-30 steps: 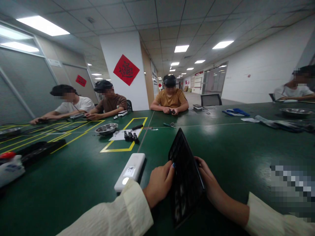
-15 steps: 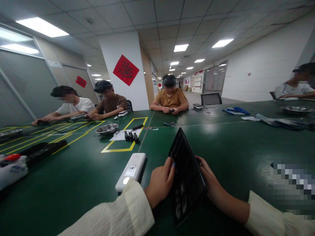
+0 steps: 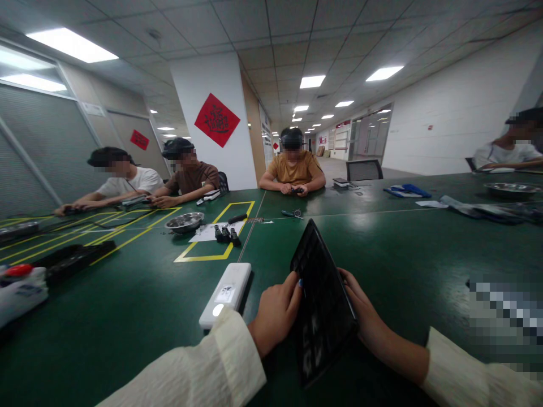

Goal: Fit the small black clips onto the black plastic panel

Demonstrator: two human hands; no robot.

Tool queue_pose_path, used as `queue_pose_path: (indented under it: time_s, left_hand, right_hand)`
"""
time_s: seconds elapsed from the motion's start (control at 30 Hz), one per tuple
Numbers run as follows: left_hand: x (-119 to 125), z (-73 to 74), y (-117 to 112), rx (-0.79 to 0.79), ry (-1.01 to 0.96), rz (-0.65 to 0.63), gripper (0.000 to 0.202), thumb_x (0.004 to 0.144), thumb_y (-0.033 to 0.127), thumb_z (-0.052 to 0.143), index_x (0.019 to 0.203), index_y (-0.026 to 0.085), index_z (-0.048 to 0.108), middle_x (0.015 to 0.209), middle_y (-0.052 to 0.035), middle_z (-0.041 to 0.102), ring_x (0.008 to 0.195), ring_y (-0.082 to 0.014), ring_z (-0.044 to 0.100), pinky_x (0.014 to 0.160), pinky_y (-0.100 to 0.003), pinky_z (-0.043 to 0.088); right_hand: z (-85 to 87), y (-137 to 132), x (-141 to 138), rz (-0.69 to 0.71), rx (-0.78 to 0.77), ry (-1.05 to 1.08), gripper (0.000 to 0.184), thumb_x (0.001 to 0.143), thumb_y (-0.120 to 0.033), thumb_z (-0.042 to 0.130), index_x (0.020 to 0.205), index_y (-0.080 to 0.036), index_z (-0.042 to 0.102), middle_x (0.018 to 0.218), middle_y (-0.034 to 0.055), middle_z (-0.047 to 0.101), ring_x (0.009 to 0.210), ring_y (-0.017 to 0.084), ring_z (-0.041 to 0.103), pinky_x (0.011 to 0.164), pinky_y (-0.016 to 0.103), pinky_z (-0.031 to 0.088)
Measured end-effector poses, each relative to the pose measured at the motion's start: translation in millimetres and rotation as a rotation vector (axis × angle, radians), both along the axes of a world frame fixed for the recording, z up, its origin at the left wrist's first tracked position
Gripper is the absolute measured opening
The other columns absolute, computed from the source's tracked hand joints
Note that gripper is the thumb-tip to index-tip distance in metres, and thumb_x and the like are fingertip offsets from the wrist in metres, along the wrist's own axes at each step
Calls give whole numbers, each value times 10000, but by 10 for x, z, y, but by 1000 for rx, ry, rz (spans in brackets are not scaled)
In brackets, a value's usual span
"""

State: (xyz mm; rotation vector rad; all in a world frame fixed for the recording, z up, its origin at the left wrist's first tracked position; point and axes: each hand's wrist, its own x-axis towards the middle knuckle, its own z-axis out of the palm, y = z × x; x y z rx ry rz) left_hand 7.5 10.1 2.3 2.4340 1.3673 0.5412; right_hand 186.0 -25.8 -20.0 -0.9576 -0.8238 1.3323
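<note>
A thin, glossy black panel, tablet-like in shape, stands tilted on edge between my hands, its dark face toward the left. My left hand is closed at its left edge, fingertips against the face. A tiny blue spot shows by those fingertips; I cannot tell what it is. From the right side my right hand grips the panel's edge, some of its fingers hidden behind it. Left of my left hand a white power bank-like block lies on the green table.
Beyond the block are black cylindrical parts on white paper, a metal bowl and pliers-like tools. A black tray and white bag lie left. A person sits opposite; others sit left and far right.
</note>
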Motion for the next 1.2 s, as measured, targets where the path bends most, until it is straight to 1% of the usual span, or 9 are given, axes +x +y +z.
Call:
queue_pose_path:
  time_s: [0.23,0.5,0.6,0.73,0.87,1.0,1.1,1.2]
  left_hand:
    - [2,-11,1,-3,0,0,335,948,388,189,911,223,479,779,-20,635,705,-175,610,611,-235,373]
    - [10,-16,12,-8,5,0,329,949,381,192,930,221,479,746,-19,621,669,-171,601,578,-232,359]
    - [5,2,-1,-22,13,1,341,949,387,194,912,221,490,743,-19,622,663,-167,598,577,-228,358]
    - [2,2,5,-28,3,2,346,950,389,197,891,220,493,760,-18,629,677,-165,602,592,-224,368]
    - [9,-20,23,-29,13,8,347,951,387,186,905,215,485,772,-22,630,685,-167,604,598,-226,375]
    - [19,-11,20,-29,21,14,335,951,373,187,898,210,474,781,-27,630,694,-166,604,609,-227,381]
    - [20,4,15,-25,19,11,336,950,366,191,883,207,481,752,-24,625,662,-163,597,583,-225,371]
    - [15,9,15,-12,8,8,370,948,385,186,857,205,495,742,-25,627,654,-163,596,577,-226,366]
  right_hand:
    - [-14,-2,1,4,-5,-6,572,591,-571,674,1033,-272,469,881,15,595,827,227,573,605,316,415]
    - [26,-8,0,-12,-7,-9,559,591,-547,679,1026,-269,464,832,-6,568,722,186,543,597,309,401]
    - [47,-10,-11,-29,-6,1,563,567,-542,693,1005,-267,473,819,-6,562,723,190,545,597,311,405]
    - [52,-16,-17,-11,-24,16,588,562,-550,695,1018,-267,454,846,-4,562,759,199,554,588,303,410]
    - [21,-7,-9,-8,-12,0,595,572,-560,684,1026,-259,445,830,-11,553,705,173,534,581,293,403]
    - [4,1,-3,-9,-5,-17,571,599,-544,669,1041,-263,441,826,-13,544,654,154,512,551,283,385]
    - [23,-14,-1,-9,-8,-28,563,597,-546,669,1033,-264,450,813,-15,548,646,154,512,581,296,398]
    - [56,-34,0,-6,-4,-38,554,593,-556,665,1019,-264,465,825,-7,557,689,172,526,612,306,404]
